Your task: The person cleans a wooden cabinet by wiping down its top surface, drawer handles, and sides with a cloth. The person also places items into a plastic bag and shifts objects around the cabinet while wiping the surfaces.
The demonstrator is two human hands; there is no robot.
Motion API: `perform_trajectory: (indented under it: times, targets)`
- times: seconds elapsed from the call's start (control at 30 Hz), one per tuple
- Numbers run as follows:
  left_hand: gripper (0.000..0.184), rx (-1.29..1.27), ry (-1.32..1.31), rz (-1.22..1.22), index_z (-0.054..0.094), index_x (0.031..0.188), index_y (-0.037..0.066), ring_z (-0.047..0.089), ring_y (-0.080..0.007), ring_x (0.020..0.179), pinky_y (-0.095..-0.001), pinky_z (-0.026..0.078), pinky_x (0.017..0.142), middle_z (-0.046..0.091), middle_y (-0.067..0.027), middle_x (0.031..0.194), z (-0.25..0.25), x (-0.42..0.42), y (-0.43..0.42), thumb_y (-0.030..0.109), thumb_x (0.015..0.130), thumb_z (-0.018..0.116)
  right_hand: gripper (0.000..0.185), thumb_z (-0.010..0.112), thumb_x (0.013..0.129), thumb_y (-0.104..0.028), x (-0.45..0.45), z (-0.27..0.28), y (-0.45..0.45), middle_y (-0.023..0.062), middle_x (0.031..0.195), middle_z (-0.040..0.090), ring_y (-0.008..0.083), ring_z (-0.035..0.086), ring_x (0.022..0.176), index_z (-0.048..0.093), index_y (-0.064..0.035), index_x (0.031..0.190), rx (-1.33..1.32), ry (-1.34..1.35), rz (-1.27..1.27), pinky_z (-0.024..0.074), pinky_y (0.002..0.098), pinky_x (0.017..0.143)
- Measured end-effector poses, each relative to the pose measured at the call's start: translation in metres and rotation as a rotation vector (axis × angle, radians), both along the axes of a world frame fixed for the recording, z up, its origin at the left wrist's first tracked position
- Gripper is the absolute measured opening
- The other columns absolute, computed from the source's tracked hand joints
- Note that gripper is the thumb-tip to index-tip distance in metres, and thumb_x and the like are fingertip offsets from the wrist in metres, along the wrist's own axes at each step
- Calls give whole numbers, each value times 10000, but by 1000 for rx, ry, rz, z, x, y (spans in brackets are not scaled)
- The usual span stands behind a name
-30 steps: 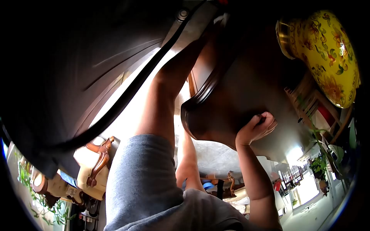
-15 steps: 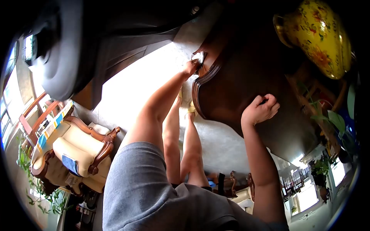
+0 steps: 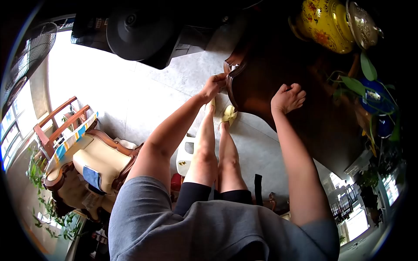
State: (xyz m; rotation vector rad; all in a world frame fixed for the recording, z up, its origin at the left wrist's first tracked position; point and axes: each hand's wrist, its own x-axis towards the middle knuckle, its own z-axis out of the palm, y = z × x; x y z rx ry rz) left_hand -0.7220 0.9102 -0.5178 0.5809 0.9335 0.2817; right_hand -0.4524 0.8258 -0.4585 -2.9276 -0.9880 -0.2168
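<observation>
My left hand [image 3: 212, 88] reaches the curved, carved edge of a dark brown wooden table [image 3: 257, 93]. Its fingers are closed, and their tips are partly hidden at the edge. A small white cloth [image 3: 235, 67] shows just past them, seemingly in their grip. Curled into a fist, my right hand [image 3: 289, 98] is over the table's dark top, with nothing visible in it. A yellow flowered vase [image 3: 324, 26] lies in view beyond my right hand, at the upper right.
A round black object [image 3: 139, 32] and a wire fan [image 3: 30, 61] are at the upper left. Below them is a cream armchair [image 3: 100, 161] with carved wood. A white stool [image 3: 184, 158] stands beside my legs. Plant leaves [image 3: 353, 85] and a blue container [image 3: 375, 96] are at the right.
The view has swung back, showing more floor, my legs and the slippers. My left hand, hidden in shadow at first, now shows at the table edge. My right hand remains curled over the top.
</observation>
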Motion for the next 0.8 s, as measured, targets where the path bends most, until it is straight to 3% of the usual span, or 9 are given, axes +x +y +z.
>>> perform_trajectory:
  times: [0.2,0.43,0.53,0.57,0.6,0.63,0.67,0.7,0.8]
  targets:
    - [344,-275,-217,283,583,1388,1,668,-231,1175,-367,509,1067,677,-131,1318,16,-40,-1,137,1090,479,177,609,855,-298,-1,0,3,104,1104,548,329,536,1047,597,-164,971,3,-21,-18,430,476,906]
    - [461,-527,-778,631,599,1388,-10,585,-307,1327,-482,384,1205,631,-164,1425,171,-110,-71,276,1073,421,231,609,883,-344,4,9,3,126,1168,545,341,546,1083,575,-157,1016,-95,32,4,450,491,952]
    - [526,-480,-776,713,583,1429,24,533,-309,1387,-515,321,1235,602,-154,1469,237,-145,-94,376,1069,430,266,583,946,-335,44,-2,-10,179,1101,652,347,590,1146,637,-87,1027,-161,262,291,502,472,965]
    - [526,-432,-797,741,583,1429,24,533,-309,1387,-515,321,1235,602,-154,1469,257,-152,-96,376,1069,430,313,550,978,-353,49,15,-7,189,1125,625,334,589,1156,617,-58,1056,-174,658,216,480,462,995]
    - [557,-443,-806,791,567,1454,45,520,-310,1400,-521,310,1237,586,-145,1489,286,-161,-101,425,1067,442,258,527,979,-307,87,-58,-27,139,882,651,278,657,864,623,-77,912,41,825,530,531,443,737]
    - [590,-452,-819,845,551,1480,65,507,-311,1412,-527,299,1240,571,-137,1509,317,-172,-111,474,1065,453,174,543,932,-235,92,-63,-32,127,716,636,236,612,613,589,-90,847,-247,1190,261,477,427,546]
    - [685,-409,-757,877,504,1529,92,479,-313,1436,-530,276,1247,539,-122,1543,346,-184,-120,570,1037,495,307,497,977,-249,54,30,-31,38,529,522,131,413,389,544,-148,691,-264,1380,117,282,283,361]
    - [764,-390,-758,897,474,1552,98,474,-311,1439,-530,271,1250,529,-117,1553,370,-198,-132,630,1005,521,282,481,1006,-241,52,31,-44,46,586,572,136,451,424,585,-141,763,-376,1413,297,337,293,373]
    - [655,-244,-516,870,527,1501,93,494,-295,1417,-523,281,1246,559,-115,1516,384,-243,-178,461,976,661,96,554,1027,-121,6,81,-90,42,645,622,132,606,515,608,-98,951,-222,1411,345,446,268,402]
